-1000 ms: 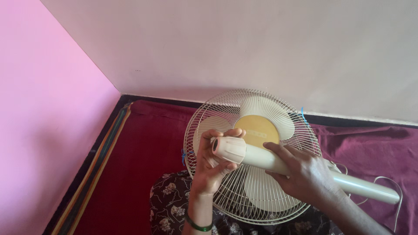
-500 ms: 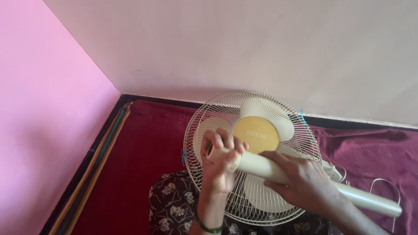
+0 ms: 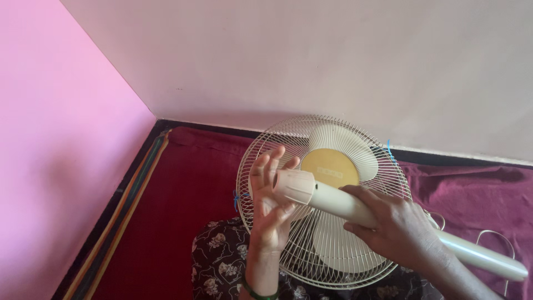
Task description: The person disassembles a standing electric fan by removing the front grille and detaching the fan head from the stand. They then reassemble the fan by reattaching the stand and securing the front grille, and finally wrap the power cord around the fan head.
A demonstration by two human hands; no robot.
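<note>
The right hand (image 3: pixel 397 230) wraps firmly around a cream plastic fan pole (image 3: pixel 355 208); the left hand (image 3: pixel 269 208), fingers spread, cups its ribbed collar end (image 3: pixel 294 186). Just behind lies a round wire fan guard (image 3: pixel 325 200). With the left palm loose, the collar could slip and strike the wires.

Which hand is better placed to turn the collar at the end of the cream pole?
Left. The left hand is open against the collar, while the right hand wraps the pole.

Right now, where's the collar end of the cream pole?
Head view, centre: the collar sits against the left hand, in front of the fan grille; the right hand grips the pole just behind it.
</note>
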